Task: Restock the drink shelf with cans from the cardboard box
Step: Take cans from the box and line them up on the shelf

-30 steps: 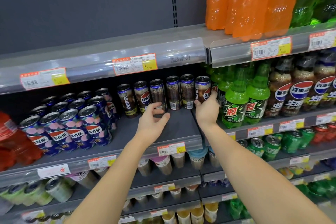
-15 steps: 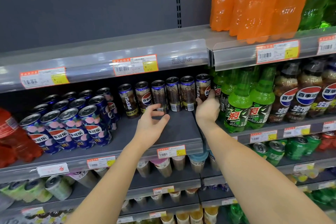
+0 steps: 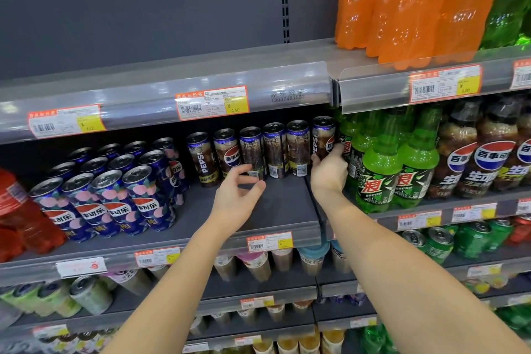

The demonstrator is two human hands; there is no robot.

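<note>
A row of several tall dark Pepsi cans (image 3: pixel 274 149) stands at the back of the grey shelf (image 3: pixel 284 204). My right hand (image 3: pixel 329 171) is wrapped around the lower part of the rightmost can (image 3: pixel 321 138) in that row. My left hand (image 3: pixel 237 199) hovers with fingers spread just in front of the third can (image 3: pixel 253 149), holding nothing. The cardboard box is out of view.
Blue peach Pepsi cans (image 3: pixel 115 195) fill the shelf's left side, with red bottles (image 3: pixel 20 218) beyond. Green bottles (image 3: pixel 382 169) and dark Pepsi bottles (image 3: pixel 488 158) stand right. Orange bottles (image 3: pixel 402 2) sit above. Cups and cans fill lower shelves.
Both hands have stayed almost in place at the can row. My right hand has closed a little more around the rightmost can; my left hand's fingers have shifted slightly.
</note>
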